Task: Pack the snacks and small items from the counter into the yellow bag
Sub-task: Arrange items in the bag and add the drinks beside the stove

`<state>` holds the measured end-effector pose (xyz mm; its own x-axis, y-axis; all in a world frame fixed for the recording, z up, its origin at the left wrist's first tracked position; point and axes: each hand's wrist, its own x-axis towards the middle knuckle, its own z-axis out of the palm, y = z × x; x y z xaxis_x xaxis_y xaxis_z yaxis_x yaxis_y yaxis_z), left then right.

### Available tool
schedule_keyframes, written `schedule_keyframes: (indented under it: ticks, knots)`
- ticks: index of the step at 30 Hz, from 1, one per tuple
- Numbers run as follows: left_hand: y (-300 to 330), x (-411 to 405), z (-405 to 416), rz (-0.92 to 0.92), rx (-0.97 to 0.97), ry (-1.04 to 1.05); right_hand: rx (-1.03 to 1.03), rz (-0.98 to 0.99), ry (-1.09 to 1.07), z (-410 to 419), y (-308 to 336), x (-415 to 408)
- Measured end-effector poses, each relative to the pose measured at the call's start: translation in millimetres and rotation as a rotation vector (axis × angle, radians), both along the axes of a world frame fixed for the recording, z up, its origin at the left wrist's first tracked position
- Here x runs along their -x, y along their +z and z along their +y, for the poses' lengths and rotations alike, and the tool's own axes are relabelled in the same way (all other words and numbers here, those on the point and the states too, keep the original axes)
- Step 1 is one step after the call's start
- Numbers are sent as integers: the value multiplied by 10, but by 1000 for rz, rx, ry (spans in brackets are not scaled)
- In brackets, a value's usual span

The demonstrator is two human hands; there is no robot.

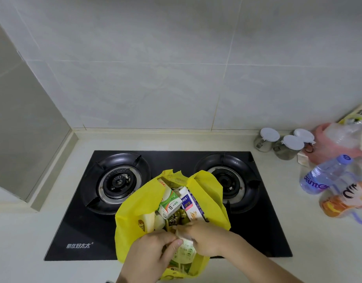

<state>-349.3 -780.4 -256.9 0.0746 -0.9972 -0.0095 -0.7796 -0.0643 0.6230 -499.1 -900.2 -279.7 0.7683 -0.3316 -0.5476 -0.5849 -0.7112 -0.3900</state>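
With both my left hand (153,249) and right hand (204,237) pinching the pale snack packet (186,251), I should ease it down into the yellow bag (133,209) beside the cartons (169,203) without crushing them.

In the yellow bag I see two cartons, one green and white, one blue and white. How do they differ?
The green-and-white carton lies left of the blue-and-white carton. The green-and-white carton leans left and shows a barcode end; the blue-and-white carton leans right, its front printed with grain. Both stand side by side inside the yellow bag, tops pointing away from the hands.
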Motion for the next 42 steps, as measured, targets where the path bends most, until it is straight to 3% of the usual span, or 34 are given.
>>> schedule_keyframes:
  ticks: [6, 9, 12, 17, 21, 26, 32, 37, 40, 42]
  knots:
    - [67, 122, -138, 9, -40, -21, -71, -209, -200, -77, 97, 269]
    - [48, 208, -198, -8, -9, -54, -196, -406, -413, -96, 264, 479]
    - [58, 345, -312, 5, 62, -74, -194, -656, -643, -111, 461, 776]
    - [246, 823, -632, 244, 112, -113, -144, -830, -1044, -227, 523, 1466]
    - [259, 1265, -908, 158, 49, -218, -42, -735, -1244, -410, 425, 2086]
    - [227, 1681, -1196, -71, -3, -227, 199, -623, -1287, -755, 496, 2641]
    - [154, 1963, -1473, -182, -62, -220, 514, -467, -1093, -1529, 722, 3076]
    - [142, 2124, -1621, -188, -73, -181, 692, -114, -895, -2218, 773, 3259]
    - [155, 2184, -1674, -160, -72, -151, 669, 143, -858, -2434, 859, 3289]
    - [154, 2198, -1686, -137, -76, -147, 586, 196, -822, -2534, 834, 3343]
